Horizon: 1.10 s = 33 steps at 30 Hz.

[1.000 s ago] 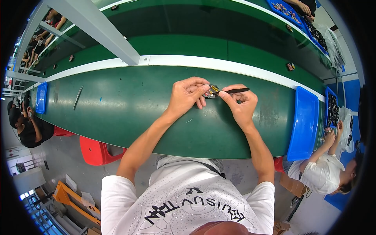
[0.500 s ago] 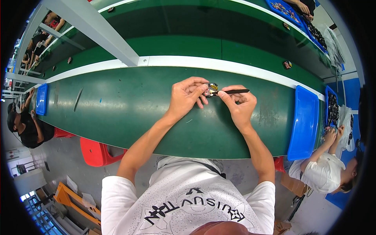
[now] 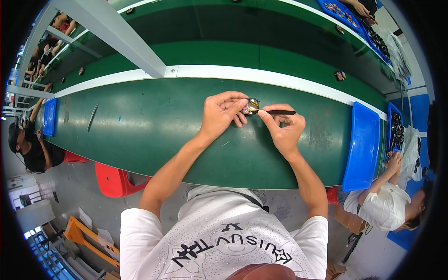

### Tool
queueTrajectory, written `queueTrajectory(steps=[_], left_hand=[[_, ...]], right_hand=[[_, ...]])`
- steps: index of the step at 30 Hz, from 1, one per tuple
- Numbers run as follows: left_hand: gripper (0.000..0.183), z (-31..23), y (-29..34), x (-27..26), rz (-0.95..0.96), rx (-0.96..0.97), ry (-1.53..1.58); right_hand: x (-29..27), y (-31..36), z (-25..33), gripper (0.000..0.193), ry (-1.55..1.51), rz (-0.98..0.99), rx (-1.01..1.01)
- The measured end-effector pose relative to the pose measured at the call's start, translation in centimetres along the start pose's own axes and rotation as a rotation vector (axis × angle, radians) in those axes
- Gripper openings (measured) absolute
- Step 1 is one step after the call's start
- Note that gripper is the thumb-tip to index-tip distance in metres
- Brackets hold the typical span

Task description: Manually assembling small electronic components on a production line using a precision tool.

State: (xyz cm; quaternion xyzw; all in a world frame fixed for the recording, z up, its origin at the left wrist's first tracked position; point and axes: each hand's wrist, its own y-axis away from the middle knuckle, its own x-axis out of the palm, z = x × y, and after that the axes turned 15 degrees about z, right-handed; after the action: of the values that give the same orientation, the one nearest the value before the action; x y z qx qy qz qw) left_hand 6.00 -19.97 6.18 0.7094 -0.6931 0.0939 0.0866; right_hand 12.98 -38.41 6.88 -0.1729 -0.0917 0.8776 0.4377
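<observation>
Over the middle of the green worktable, my left hand point(image 3: 221, 114) pinches a small electronic part point(image 3: 252, 105) between thumb and fingers. The part has a dark frame with yellow and shiny pieces in it. My right hand point(image 3: 285, 126) is closed round slim black tweezers point(image 3: 280, 112), held like a pen and pointing left. Their tip reaches the lower right side of the part; whether it grips anything there is too small to tell. A thin pale strand point(image 3: 226, 143) lies on the tabletop below my hands.
Silver tweezers point(image 3: 93, 116) lie on the table's left. A blue tray point(image 3: 362, 147) stands at its right end. Beyond a white rail point(image 3: 210, 71) runs a green belt with small parts point(image 3: 339, 75). A grey post point(image 3: 112, 35) slants overhead. Co-workers sit at both sides.
The small parts and a seam on the belt have shifted slightly left. My hands keep nearly the same pose, with the tweezers still at the part. The right-hand co-worker's hands have drawn closer together.
</observation>
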Motion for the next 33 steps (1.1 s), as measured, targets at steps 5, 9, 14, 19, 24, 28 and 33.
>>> queueTrajectory(steps=[5,9,14,19,24,28,33], left_hand=[[0.023,-0.19,-0.08,-0.22,0.006,-0.02,0.035],[0.025,-0.19,-0.05,-0.29,-0.002,-0.026,0.038],[0.025,-0.03,-0.02,-0.35,-0.016,-0.017,0.035],[0.024,-0.07,0.02,-0.39,-0.028,-0.002,0.041],[0.022,-0.37,-0.07,-0.84,-0.011,-0.012,0.0],[0.02,-0.46,0.02,-0.65,-0.012,-0.02,-0.028],[0.019,-0.24,0.09,-0.53,-0.032,-0.036,-0.062]], right_hand=[[0.19,0.18,-0.2,0.011,0.134,-0.019,-0.081],[0.11,0.38,0.05,0.009,0.173,0.013,-0.046],[0.68,0.34,0.11,0.012,0.216,-0.035,-0.126],[0.85,0.36,0.44,0.011,0.197,-0.04,-0.12],[0.78,0.24,0.57,0.011,0.206,-0.045,-0.102],[0.81,0.31,0.27,0.01,0.139,-0.026,-0.055],[0.63,0.51,0.12,0.008,0.078,0.04,0.011]])
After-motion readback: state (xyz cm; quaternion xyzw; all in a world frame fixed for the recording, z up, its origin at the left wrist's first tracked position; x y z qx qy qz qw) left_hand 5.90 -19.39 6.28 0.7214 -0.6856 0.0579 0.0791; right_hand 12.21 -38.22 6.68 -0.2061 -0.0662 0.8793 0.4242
